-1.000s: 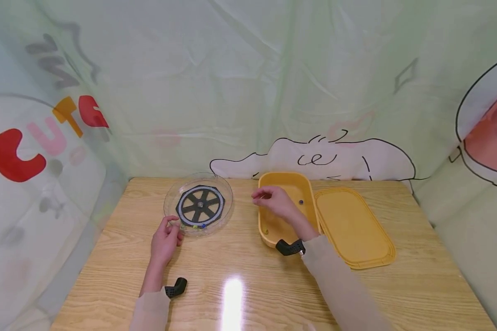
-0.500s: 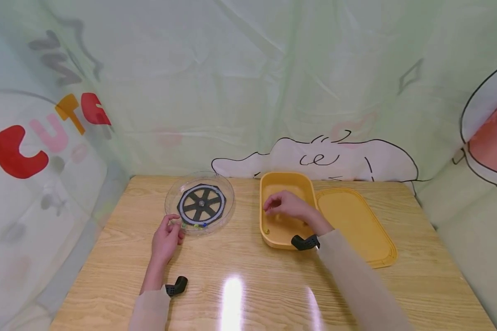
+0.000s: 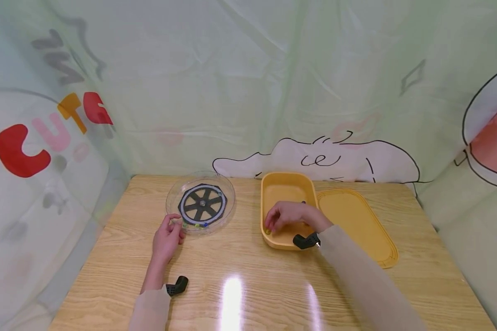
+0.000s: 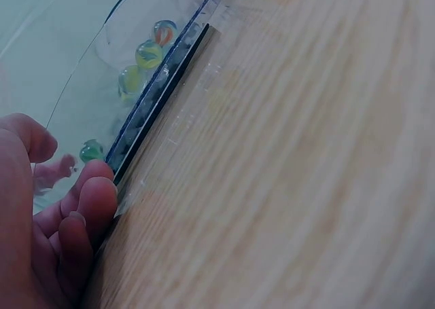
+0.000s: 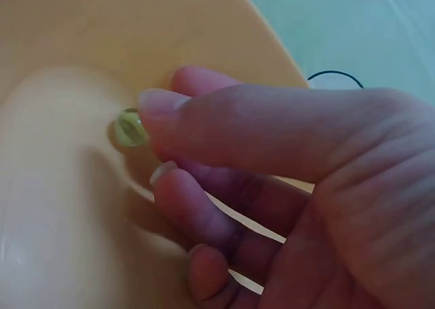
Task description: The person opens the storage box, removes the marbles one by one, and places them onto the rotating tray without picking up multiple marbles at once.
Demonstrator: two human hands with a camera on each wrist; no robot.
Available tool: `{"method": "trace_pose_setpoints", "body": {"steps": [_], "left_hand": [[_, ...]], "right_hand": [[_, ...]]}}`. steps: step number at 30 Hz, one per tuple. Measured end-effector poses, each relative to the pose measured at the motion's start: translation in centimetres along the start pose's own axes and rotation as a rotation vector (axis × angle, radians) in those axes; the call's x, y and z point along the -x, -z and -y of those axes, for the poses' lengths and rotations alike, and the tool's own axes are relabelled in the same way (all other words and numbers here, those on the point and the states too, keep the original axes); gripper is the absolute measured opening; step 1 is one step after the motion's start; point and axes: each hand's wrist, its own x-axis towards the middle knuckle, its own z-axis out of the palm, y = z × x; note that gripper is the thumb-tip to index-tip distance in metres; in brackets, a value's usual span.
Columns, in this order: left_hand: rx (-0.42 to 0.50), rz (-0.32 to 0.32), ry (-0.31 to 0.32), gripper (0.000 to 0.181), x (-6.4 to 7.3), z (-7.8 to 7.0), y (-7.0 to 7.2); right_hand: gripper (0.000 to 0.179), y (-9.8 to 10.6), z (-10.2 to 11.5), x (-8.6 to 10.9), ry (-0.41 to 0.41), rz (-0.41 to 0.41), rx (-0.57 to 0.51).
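A clear round dish (image 3: 230,216) with a dark spoked wheel pattern (image 3: 203,203) stands at the left of the table. My left hand (image 3: 167,241) holds its near left edge, thumb at the rim and fingertips low against the wall. Several glass marbles lie inside along the near wall, among them a green marble (image 4: 91,151) and a yellow marble (image 4: 149,53). In the orange box (image 3: 262,202), my right hand (image 3: 287,214) reaches down to a yellow-green marble (image 5: 130,128). The right thumb tip is beside this marble; the fingers are bent but not closed round it.
Another dark marble (image 3: 303,202) is in the box near its right wall, partly hidden by the hand. The orange lid (image 3: 360,227) lies flat to the right of the box. A printed cloth curtain (image 3: 199,92) hangs behind the wooden table (image 3: 215,285).
My right hand has moved from above the box's left rim down into its near left corner, beside the yellow-green marble. The left hand stays at the dish.
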Motion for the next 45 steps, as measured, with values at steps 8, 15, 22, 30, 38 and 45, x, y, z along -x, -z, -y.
{"method": "trace_pose_setpoints", "body": {"steps": [8,15,22,30,38,45], "left_hand": [[-0.018,-0.008,-0.002,0.023,-0.1,-0.1,0.1],[-0.014,-0.006,0.008,0.023,0.1,0.0,0.3],[-0.026,-0.012,-0.002,0.023,0.1,-0.1,0.5],[0.000,-0.014,0.001,0.022,0.1,0.0,0.3],[0.003,-0.013,0.000,0.023,0.1,0.1,0.1],[0.011,-0.011,0.000,0.023,0.1,0.1,-0.1]], "right_hand": [[0.017,-0.3,0.3,-0.6,-0.091,0.008,0.131],[0.015,-0.8,0.9,-1.0,-0.147,-0.012,0.202],[0.013,-1.1,1.3,-1.3,-0.161,-0.023,0.218],[0.012,-0.7,0.5,-1.1,-0.129,-0.029,0.191],[0.010,-0.2,-0.5,-0.7,-0.077,-0.029,0.109],[0.011,-0.2,-0.4,-0.2,-0.082,-0.032,0.044]]}}
